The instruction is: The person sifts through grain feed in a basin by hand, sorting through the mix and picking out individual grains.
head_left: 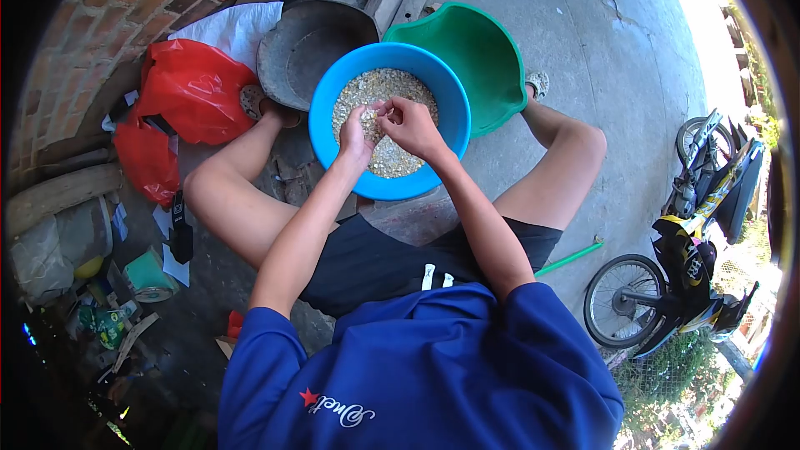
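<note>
A round blue basin [457,117] between my knees holds a layer of pale yellowish grains or chips [396,158]. Over its middle, my left hand [357,135] is cupped with some of the pale pieces in it. My right hand [410,127] is beside it, fingers bent and pinched together close to the left palm. Whatever sits between the right fingertips is too small to make out. Behind the basin on the right lies a green plastic scoop-shaped basin [483,58], and on the left a dark, worn round pan [308,46].
Red plastic bags [196,92] and a white sack [229,33] lie at the left by the brick wall [125,0]. Wood pieces [383,7] are behind the pan. Litter covers the lower left floor. A motorbike [687,258] stands at the right, near a green stick [570,258].
</note>
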Tool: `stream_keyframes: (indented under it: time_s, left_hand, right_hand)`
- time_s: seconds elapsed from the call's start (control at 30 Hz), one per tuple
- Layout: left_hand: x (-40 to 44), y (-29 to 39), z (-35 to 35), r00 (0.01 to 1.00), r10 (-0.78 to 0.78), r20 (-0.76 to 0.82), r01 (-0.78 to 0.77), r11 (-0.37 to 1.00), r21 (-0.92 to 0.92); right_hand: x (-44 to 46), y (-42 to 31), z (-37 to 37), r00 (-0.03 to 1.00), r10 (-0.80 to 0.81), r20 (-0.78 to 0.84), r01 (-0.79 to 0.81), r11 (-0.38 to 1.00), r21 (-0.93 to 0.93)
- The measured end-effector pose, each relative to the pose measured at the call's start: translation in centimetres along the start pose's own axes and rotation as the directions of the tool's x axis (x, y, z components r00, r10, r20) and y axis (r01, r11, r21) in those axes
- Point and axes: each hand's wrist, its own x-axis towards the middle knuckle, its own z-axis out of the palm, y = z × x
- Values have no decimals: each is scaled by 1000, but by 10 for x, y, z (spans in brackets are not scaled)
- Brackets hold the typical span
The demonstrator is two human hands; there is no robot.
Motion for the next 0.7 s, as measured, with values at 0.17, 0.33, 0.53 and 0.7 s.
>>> stream_keyframes:
  time_s: [0.17,0.33,0.53,0.7]
  left_hand:
    - [-10,3,7,999,-24,-20,25,1000,12]
    - [-2,-2,2,999,-32,-4,32,999,-18]
    - [1,1,3,997,-30,64,35,996,-83]
    - [3,0,0,995,-60,74,69,989,-128]
  right_hand:
    - [-3,-5,1,997,-70,19,72,992,-108]
    - [1,1,-2,995,80,57,-79,997,-23]
    - [7,13,-14,951,263,166,-306,702,644]
    - [9,30,-16,970,150,190,-221,870,440]
